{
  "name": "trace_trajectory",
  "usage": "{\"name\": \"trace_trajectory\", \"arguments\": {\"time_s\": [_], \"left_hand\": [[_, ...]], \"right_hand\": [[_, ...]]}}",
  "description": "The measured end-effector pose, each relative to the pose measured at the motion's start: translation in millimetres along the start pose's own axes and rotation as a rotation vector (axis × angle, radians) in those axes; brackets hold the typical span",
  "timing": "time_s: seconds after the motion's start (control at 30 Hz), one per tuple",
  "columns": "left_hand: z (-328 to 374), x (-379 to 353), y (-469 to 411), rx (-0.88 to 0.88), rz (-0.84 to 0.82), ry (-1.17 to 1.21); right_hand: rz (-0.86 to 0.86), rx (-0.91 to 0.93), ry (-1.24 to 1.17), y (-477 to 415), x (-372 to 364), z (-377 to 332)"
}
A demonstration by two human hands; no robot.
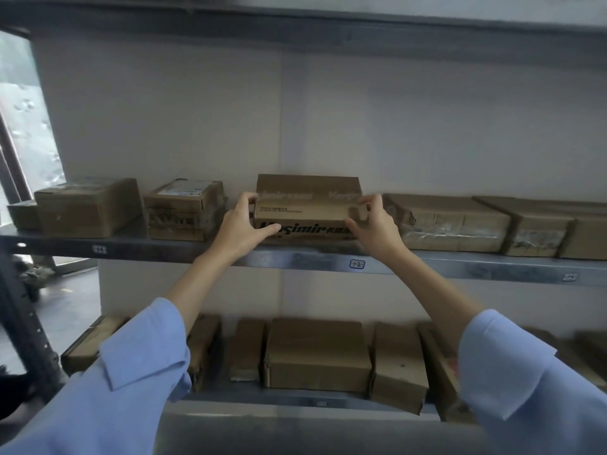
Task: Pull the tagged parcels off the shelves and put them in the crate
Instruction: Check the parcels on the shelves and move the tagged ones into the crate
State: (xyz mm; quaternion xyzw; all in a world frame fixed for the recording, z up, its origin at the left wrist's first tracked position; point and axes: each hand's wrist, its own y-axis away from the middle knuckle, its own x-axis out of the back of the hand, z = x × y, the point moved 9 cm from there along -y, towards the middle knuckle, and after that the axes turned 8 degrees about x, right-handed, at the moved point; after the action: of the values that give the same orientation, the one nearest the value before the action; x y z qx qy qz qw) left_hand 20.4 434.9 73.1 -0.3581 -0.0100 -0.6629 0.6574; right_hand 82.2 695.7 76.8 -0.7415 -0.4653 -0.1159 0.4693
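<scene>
The printed parcel is sitting on the upper shelf, between a labelled box and a taped flat box. The left hand is gripping its left end, fingers curled on top and thumb pressing the front face. The right hand is gripping its right end likewise, fingers curled over the top edge.

— What can be read on the brown cardboard box with black print?
— Bold letters ending "simir" on its front; fainter "simir" above. The small lines blur.
— Below it?
— A tag on the grey metal shelf edge reads "1-2".
</scene>
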Motion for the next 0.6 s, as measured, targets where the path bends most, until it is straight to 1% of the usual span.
{"name": "trace_trajectory", "arguments": {"time_s": [0.1, 0.23, 0.33, 0.6], "left_hand": [[3.7, 0.2, 4.3, 0.014, 0.013, -0.005], [1.8, -5.5, 7.6, 0.040, -0.018, -0.017], [0.9, -5.5, 10.1, 0.046, -0.011, -0.010], [-1.6, -0.8, 15.5, 0.057, 0.006, 0.029]], "right_hand": [[-0.008, 0.018, -0.021, 2.0, 4.5, -1.2], [-0.039, -0.015, 0.038, 5.3, 7.1, 3.1], [-0.072, -0.025, 0.056, 7.7, 4.5, 5.9], [-0.018, -0.013, -0.075, 7.9, 7.6, 8.4]]}}
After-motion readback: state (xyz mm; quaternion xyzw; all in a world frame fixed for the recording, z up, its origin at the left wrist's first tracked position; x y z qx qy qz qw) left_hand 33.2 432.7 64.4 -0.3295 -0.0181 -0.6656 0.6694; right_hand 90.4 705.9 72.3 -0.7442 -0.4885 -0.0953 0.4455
